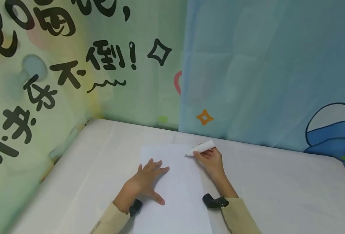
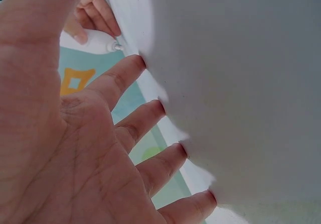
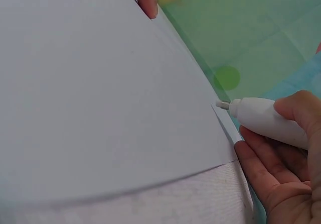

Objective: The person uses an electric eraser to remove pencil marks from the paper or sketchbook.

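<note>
My right hand [image 1: 214,161] grips a white electric eraser [image 1: 203,147] with a narrow metal collar and a small pale tip, seen closer in the right wrist view. The tip points left, close over the sheet's far right corner. A blank white sheet of paper [image 1: 178,198] lies lengthwise in front of me. My left hand [image 1: 146,179] rests on its left part with fingers spread and thumb apart. In the left wrist view, the fingertips [image 2: 136,62] press on the sheet. Fingers of my right hand touch down beside the paper's edge in the right wrist view.
Under the sheet is a table with a white cloth [image 1: 277,188]. Behind it hang a blue curtain [image 1: 248,71] and a green printed backdrop [image 1: 149,97] with black lettering. A dark wrist camera [image 1: 214,201] sits at my right sleeve, another [image 1: 135,208] at my left.
</note>
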